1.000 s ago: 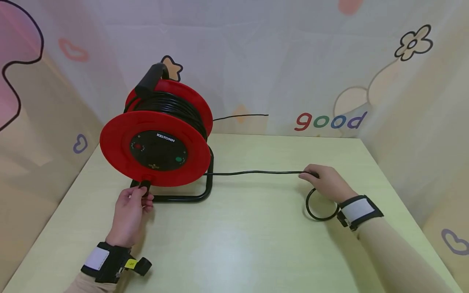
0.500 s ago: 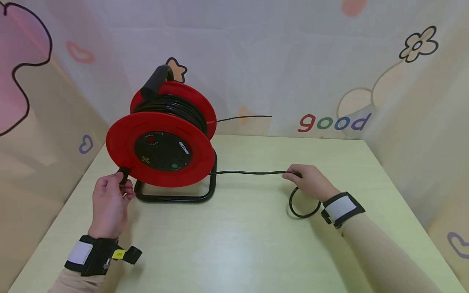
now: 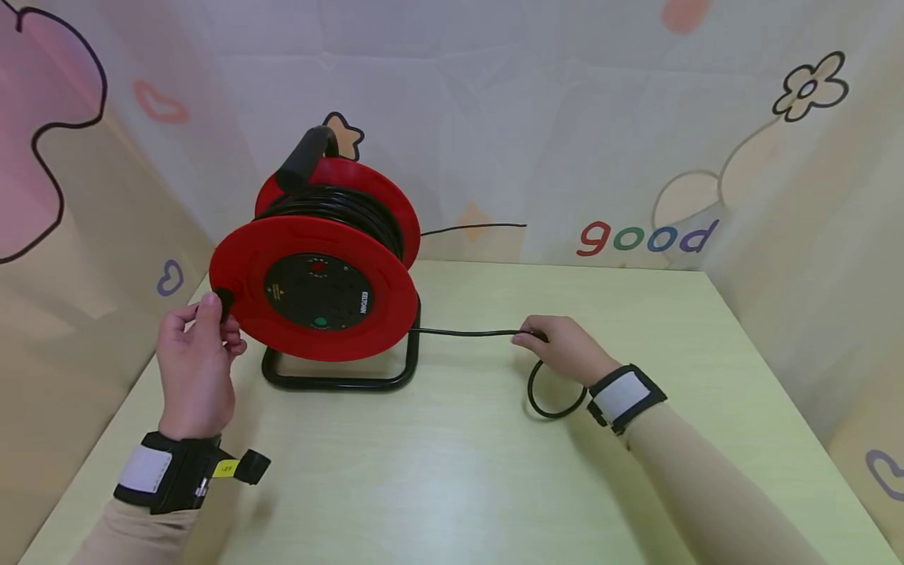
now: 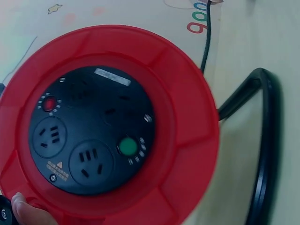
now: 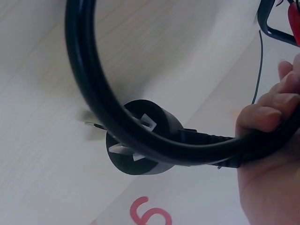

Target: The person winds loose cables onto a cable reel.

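A red cable reel (image 3: 318, 290) wound with black cable stands on a black tube frame (image 3: 339, 384) at the left of the table. My left hand (image 3: 196, 369) pinches the black crank knob (image 3: 224, 303) at the left edge of its front disc. To the right, my right hand (image 3: 565, 345) grips the free cable (image 3: 466, 333), which runs straight from the reel's underside. Below those fingers the cable bends into a loop (image 3: 531, 392). The right wrist view has a black plug (image 5: 145, 164) with metal prongs close to the hand, partly behind that loop.
The pale table (image 3: 438, 455) reaches back to a patterned cloth backdrop (image 3: 494, 118). A thick black carrying handle (image 3: 305, 161) tops the reel. Sockets, a red button (image 4: 49, 104) and a green button (image 4: 127, 146) sit on the front panel.
The front disc has turned clockwise, its label going from the top to the right side. My left hand rose leftward with the knob. My right hand moved left, shortening the straight cable.
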Demonstrator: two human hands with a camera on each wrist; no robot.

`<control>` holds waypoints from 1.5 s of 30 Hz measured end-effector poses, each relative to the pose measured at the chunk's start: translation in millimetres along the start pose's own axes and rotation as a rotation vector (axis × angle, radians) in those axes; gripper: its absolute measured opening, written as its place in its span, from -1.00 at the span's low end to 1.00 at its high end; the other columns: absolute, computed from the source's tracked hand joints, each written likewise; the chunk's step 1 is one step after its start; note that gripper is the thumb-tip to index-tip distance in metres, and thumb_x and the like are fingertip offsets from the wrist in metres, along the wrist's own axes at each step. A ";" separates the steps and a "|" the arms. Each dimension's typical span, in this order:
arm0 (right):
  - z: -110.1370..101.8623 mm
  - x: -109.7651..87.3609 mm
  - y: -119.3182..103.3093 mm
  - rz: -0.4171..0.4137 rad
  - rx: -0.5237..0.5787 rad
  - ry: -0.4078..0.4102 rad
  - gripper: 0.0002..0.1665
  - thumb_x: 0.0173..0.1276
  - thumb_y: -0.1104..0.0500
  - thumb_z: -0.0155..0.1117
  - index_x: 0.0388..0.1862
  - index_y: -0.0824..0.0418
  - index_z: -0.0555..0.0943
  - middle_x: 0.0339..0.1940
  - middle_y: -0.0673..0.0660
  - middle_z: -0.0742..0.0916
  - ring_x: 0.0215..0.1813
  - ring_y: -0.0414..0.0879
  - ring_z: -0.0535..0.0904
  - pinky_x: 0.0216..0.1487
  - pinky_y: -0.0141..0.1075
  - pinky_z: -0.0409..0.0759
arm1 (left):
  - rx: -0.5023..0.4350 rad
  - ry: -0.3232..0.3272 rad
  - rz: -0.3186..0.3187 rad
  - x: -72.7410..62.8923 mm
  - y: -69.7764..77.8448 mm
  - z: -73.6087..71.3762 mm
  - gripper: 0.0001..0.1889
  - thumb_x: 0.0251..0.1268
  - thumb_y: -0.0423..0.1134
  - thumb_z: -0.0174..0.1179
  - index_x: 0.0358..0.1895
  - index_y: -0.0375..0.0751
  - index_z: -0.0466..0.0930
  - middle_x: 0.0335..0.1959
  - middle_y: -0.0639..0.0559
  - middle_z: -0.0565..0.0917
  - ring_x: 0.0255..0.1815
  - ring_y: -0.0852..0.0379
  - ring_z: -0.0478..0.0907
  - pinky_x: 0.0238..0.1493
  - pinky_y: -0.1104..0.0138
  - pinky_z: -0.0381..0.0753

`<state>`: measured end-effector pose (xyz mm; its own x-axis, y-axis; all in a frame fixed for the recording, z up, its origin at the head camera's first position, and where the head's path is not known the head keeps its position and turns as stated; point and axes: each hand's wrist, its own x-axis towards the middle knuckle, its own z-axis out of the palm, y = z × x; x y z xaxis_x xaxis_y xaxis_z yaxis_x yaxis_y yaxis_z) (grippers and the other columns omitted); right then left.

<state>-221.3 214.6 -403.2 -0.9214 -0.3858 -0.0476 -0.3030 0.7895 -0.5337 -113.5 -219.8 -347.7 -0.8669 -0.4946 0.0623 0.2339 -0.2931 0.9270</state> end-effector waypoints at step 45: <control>-30.0 -55.3 9.7 0.048 -0.305 0.031 -0.62 0.34 0.36 0.20 0.13 0.30 0.43 -0.29 0.28 0.52 -0.51 -0.03 0.41 -0.50 -0.26 0.40 | -0.168 0.030 0.287 -6.6 10.5 48.3 -0.59 0.29 -0.24 0.25 0.12 -0.32 0.39 -0.21 -0.27 0.50 -0.32 0.00 0.45 -0.26 0.40 0.57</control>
<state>-180.6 257.9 -380.4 -0.9420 -0.3333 -0.0387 -0.3134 0.9154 -0.2527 -126.5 -180.1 -320.4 -0.7424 -0.5995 0.2990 0.5383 -0.2681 0.7990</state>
